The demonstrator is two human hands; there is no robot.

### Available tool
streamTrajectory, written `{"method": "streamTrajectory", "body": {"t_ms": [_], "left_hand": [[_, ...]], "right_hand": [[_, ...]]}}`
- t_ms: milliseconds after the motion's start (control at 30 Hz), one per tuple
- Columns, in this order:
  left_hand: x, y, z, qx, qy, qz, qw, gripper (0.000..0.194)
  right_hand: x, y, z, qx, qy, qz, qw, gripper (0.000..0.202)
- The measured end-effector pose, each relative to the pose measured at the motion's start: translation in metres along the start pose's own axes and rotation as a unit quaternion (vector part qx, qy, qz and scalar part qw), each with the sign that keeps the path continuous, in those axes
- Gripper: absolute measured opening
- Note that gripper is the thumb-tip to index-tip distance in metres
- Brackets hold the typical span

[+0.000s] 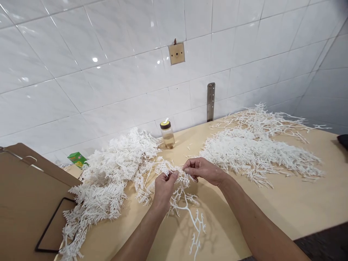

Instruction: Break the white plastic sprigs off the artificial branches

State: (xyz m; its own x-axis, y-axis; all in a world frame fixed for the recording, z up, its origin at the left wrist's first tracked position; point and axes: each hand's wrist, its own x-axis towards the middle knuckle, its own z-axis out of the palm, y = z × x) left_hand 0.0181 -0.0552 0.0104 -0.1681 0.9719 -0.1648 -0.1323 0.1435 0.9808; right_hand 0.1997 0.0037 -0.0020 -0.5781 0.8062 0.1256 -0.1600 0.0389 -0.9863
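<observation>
Pinching a white, branched, plastic-looking sprig (187, 208): left hand (164, 190) and right hand (206, 170), both clamped thumb-to-finger on it, above smooth tan tabletop (296, 203).

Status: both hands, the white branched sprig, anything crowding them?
Left hand, right hand: both pinching white branched sprig. Sprig's stem trails toward the wearer. Close by: taller white heap left, flatter heap right, lidded jar beyond.

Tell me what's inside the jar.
The jar is partly filled with brownish liquid; darker bits at its bottom are too small to identify. The lid hides whatever is directly beneath it.
</observation>
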Motion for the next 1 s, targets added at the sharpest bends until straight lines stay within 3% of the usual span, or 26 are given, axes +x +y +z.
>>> {"method": "streamTrajectory", "body": {"t_ms": [133,333,633,867,1000], "left_hand": [[0.001,-0.004,-0.001,0.039,0.019,0.006,0.999,0.048],[0.006,0.001,-0.004,-0.028,-0.076,-0.073,0.994,0.050],[0.021,0.004,0.011,-0.040,-0.069,-0.043,0.996,0.053],[0.026,0.001,0.010,-0.030,-0.134,-0.013,0.990,0.047],[0.026,-0.003,0.007,-0.029,-0.165,-0.042,0.985,0.048]], "right_hand": [[0.001,0.001,-0.001,-0.005,0.007,0.000,1.000,0.029],[0.002,0.000,-0.001,-0.018,0.049,-0.017,0.998,0.030],[0.000,-0.005,0.000,0.007,0.039,-0.018,0.999,0.034],[0.004,0.004,-0.003,0.043,0.098,0.011,0.994,0.039],[0.004,0.007,-0.002,0.020,0.060,0.023,0.998,0.041]]}}
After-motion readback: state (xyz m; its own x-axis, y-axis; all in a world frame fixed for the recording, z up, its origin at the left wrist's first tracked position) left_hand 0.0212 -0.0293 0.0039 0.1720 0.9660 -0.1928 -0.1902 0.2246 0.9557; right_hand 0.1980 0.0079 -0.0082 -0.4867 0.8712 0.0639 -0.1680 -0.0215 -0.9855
